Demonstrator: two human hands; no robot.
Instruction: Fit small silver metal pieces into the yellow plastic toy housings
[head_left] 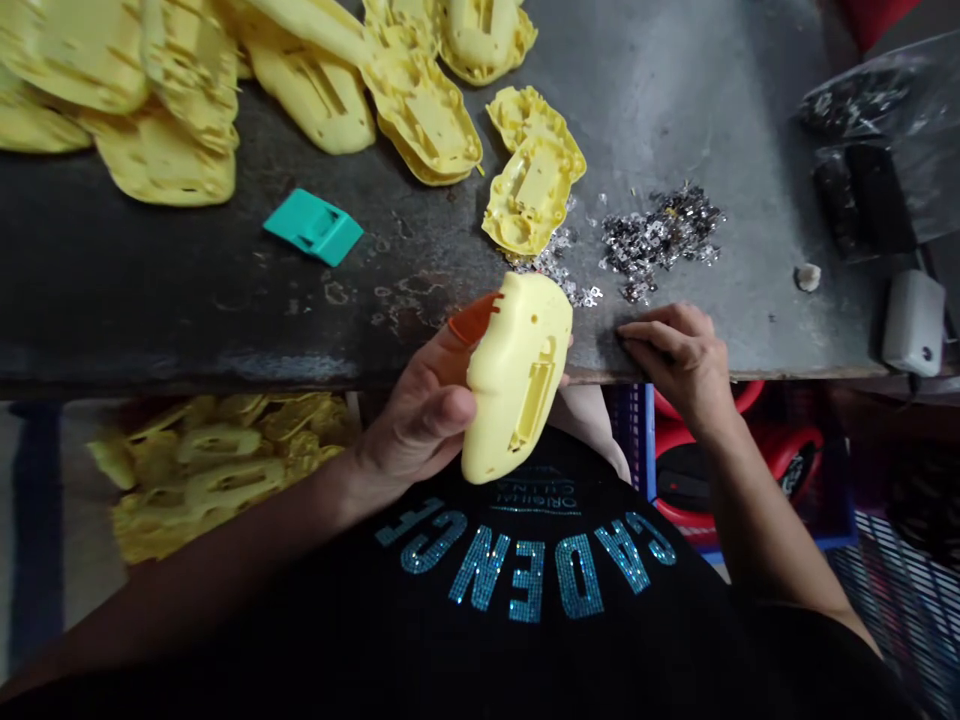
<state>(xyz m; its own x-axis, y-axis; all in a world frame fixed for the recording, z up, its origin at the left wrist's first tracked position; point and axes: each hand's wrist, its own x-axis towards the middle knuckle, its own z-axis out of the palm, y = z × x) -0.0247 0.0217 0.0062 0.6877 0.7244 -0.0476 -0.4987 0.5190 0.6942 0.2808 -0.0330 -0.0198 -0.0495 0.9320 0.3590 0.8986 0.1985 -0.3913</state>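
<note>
My left hand (pixel 424 415) grips a yellow plastic toy shell (pixel 517 375), tilted in front of my chest with its slotted outer face showing. An orange part (pixel 474 322) shows at the shell's left edge. My right hand (pixel 679 355) rests at the table's front edge, thumb and fingertips pinched together; whatever may be between them is too small to make out. Just beyond that hand lies a heap of small metal contact pieces (pixel 660 240). Another yellow shell (pixel 532 175) lies hollow side up past the held one, with more metal pieces beside it.
More yellow shells (pixel 172 130) pile up on the dark table (pixel 420 330) at the back left. A teal plastic piece (pixel 315 228) lies nearer. Rightward are a white lump (pixel 808 277), a white box (pixel 913 322) and plastic bags (pixel 892 110). Below the edge stands a blue crate (pixel 640 440) holding red parts.
</note>
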